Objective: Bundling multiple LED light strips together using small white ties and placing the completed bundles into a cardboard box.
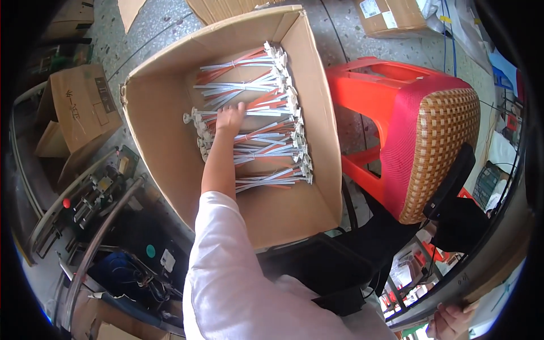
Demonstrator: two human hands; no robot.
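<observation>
**Hand in the box of wire bundles**

In the open cardboard box (170,147) on the floor, the left hand (229,120) reaches down among bundles of red and white wires (266,141) stacked along the box's right half. Its fingers curl onto one bundle, though whether the grip has closed on it is unclear from above. Right of the box stands a red stool (396,113). At the lower right edge, the right hand (450,322) rests on a tabletop rim (481,272), fingers bent.

The left hand (229,120) rests on wire bundles (266,136) inside an open cardboard box (164,153).
</observation>
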